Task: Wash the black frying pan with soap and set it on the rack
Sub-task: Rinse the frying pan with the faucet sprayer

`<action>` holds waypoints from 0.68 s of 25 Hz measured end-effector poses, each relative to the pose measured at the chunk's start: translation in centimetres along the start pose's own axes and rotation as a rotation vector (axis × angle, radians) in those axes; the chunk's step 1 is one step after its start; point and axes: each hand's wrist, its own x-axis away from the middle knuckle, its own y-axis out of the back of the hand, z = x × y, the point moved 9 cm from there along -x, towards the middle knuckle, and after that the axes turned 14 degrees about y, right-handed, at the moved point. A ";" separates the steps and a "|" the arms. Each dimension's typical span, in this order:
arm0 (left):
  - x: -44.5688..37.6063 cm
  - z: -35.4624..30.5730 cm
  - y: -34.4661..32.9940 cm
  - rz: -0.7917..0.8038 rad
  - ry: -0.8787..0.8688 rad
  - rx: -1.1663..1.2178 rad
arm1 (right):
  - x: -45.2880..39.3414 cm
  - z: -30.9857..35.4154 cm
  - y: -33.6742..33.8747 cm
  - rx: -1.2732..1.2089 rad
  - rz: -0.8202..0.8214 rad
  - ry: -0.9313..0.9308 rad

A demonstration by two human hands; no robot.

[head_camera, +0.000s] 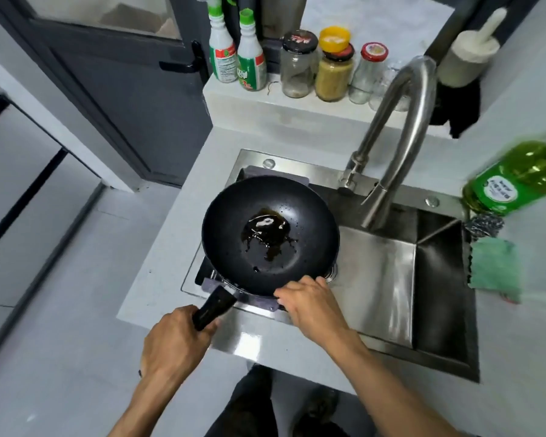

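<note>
- Head view, a small grey-white kitchen corner: pale countertop (158, 279) running up the middle, a stainless sink (375, 272) sunk into it at centre right, dark door at upper left.
- On the ledge at the top sit two spray bottles (237, 55) and a row of jars (331, 67); the tall curved tap (401, 127) arches over the basin with no water visible from it.
- Centre frame, the black frying pan (270, 231) sits over the left end of the sink on what looks like a dark rack or tray, with a puddle of brown greasy residue (267, 234) in its middle.
- Left hand (174, 339), lower centre, is wrapped firmly round the pan's black handle (213, 307).
- Right hand (312, 301) rests at the pan's near rim, fingers bent over the edge; whether it truly grips or only steadies, I cannot tell.
- Green dish-soap bottle (517, 178) lies blurred at the right edge, with a steel scourer (483, 225) and a green cloth (492, 269) just below it.
- Looks like washing has barely begun: the pan is dirty and dry of suds.
- To do this well, I'd keep the pan level while shifting it under the tap, so the residue stays off the counter, then fetch soap with the right hand.
</note>
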 end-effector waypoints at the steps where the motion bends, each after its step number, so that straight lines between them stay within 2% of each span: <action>1: 1.1 -0.3 -0.6 0.001 -0.016 0.003 | 1.8 0.0 0.2 0.003 -0.005 -0.013; 7: 5.2 -5.4 -4.9 0.069 -0.164 -0.050 | 11.1 -4.0 1.1 0.003 -0.072 -0.129; 9: 4.9 -8.0 -6.7 0.099 -0.204 -0.074 | 12.8 -6.0 1.2 -0.074 -0.105 -0.207; 11: 4.1 -10.7 -8.7 0.137 -0.246 -0.101 | 14.5 -9.3 3.2 -0.326 -0.283 -0.436; 13: 2.8 -12.9 -10.4 0.154 -0.275 -0.129 | 15.0 -12.8 7.5 -0.538 -0.579 -0.623; 15: 1.8 -14.5 -12.4 0.165 -0.286 -0.161 | 12.5 -14.6 13.0 -0.649 -0.725 -0.569; 17: 0.9 -15.7 -13.9 0.161 -0.290 -0.200 | 8.3 -14.8 17.6 -0.726 -0.710 -0.441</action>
